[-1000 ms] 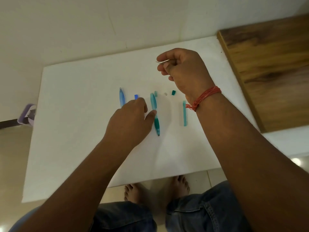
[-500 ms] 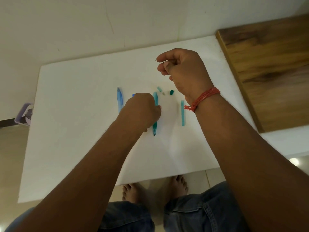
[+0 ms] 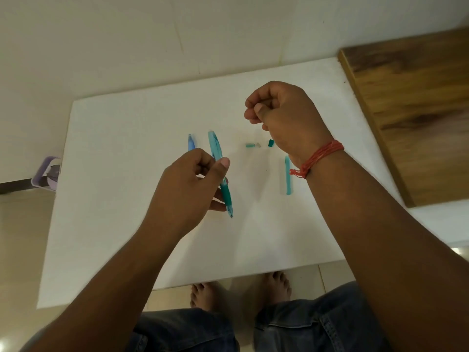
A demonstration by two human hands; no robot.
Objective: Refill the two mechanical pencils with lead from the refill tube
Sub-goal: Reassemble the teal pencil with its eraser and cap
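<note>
My left hand [image 3: 189,189] grips the teal mechanical pencil [image 3: 219,171] near its dark rubber grip, lifted off the white board, tip pointing toward me. My right hand [image 3: 281,115] hovers above the board and pinches a thin dark lead [image 3: 247,99] between thumb and forefinger. The blue mechanical pencil [image 3: 190,142] lies flat behind my left hand, partly hidden by it. The teal refill tube [image 3: 287,175] lies on the board beside my right wrist. A small teal cap [image 3: 250,145], a white eraser bit [image 3: 258,144] and a dark teal cap [image 3: 270,143] lie between the hands.
The white board [image 3: 127,224] rests against a cream wall. A wooden surface [image 3: 411,102] borders it on the right. A purple object [image 3: 47,175] sits off the board's left edge. My feet and jeans show below the front edge.
My left hand closed around the teal pencil and lifted it off the board. My right hand stayed raised with the lead pinched.
</note>
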